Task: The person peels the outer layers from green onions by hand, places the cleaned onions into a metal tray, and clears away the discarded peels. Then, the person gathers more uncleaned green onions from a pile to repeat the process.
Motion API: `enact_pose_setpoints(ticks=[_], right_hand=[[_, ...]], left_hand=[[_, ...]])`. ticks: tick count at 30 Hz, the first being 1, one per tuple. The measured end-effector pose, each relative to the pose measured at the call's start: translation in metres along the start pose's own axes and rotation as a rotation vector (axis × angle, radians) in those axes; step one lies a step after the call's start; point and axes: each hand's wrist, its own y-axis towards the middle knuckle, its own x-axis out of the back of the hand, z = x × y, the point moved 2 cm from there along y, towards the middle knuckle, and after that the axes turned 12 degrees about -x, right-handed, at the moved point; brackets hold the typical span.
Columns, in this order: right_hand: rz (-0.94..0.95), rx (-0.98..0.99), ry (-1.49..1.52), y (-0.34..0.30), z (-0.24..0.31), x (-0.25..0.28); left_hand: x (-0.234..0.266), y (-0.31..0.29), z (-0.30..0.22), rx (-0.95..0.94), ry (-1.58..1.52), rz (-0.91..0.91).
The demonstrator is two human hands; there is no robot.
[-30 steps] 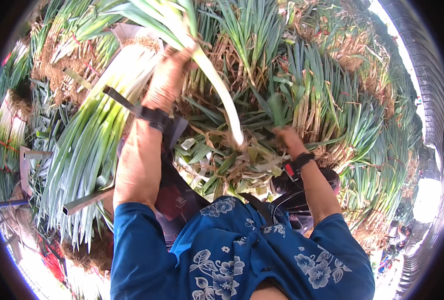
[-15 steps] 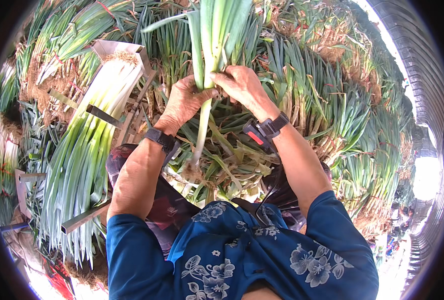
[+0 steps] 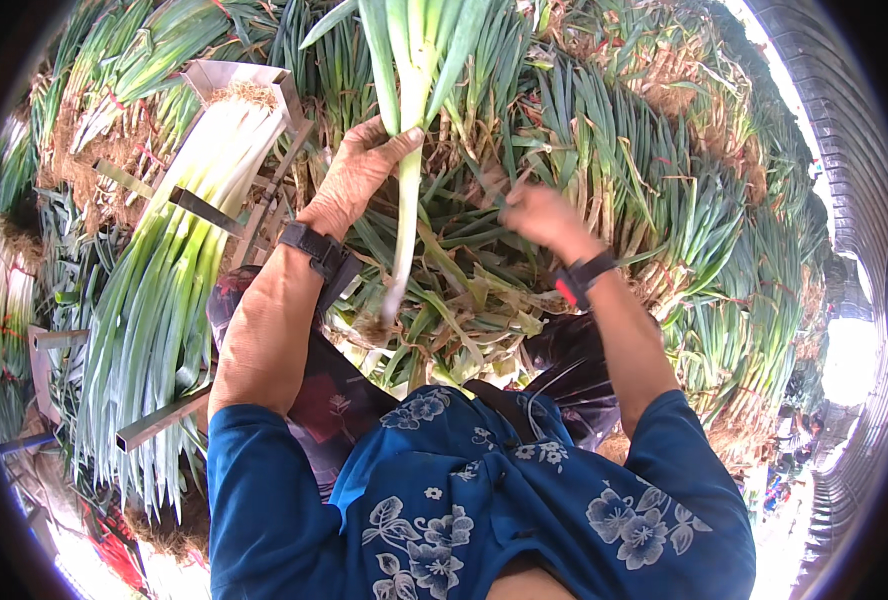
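Observation:
My left hand (image 3: pixel 357 178) is closed around the stalk of a scallion (image 3: pixel 406 215), thumb across its front. The scallion stands nearly upright, its broad green leaves running out past the top edge and its pale root end hanging over my lap. Off to the right of the stalk, apart from it, is my right hand (image 3: pixel 546 216), smeared by motion. Its fingers cannot be read, and whether a strip of leaf is in them is unclear. Below both hands lies a heap of stripped leaves (image 3: pixel 484 290).
To my left, a metal rack (image 3: pixel 159 418) with bars holds a stack of cleaned scallions (image 3: pixel 169 290), roots toward the far end. Tied scallion bundles (image 3: pixel 624 150) surround me at the back and right. A dark ribbed sheet (image 3: pixel 844 150) curves along the far right.
My right hand has left the stalk and swung right and slightly nearer. The left hand keeps its hold, and the scallion has shifted a little left and now leans less.

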Motion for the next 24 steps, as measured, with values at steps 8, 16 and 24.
enact_pose_setpoints(ticks=[8, 16, 24], right_hand=[[0.386, 0.079, 1.639, -0.043, 0.091, -0.050], [0.183, 0.114, 1.580, -0.042, 0.098, -0.057], [0.038, 0.148, 1.590, -0.040, 0.099, -0.060]], left_hand=[[-0.021, 0.007, -0.004, 0.128, -0.288, -0.022], [-0.019, 0.014, 0.002, 0.171, -0.238, -0.095], [-0.028, 0.015, 0.006, 0.120, -0.229, -0.237]])
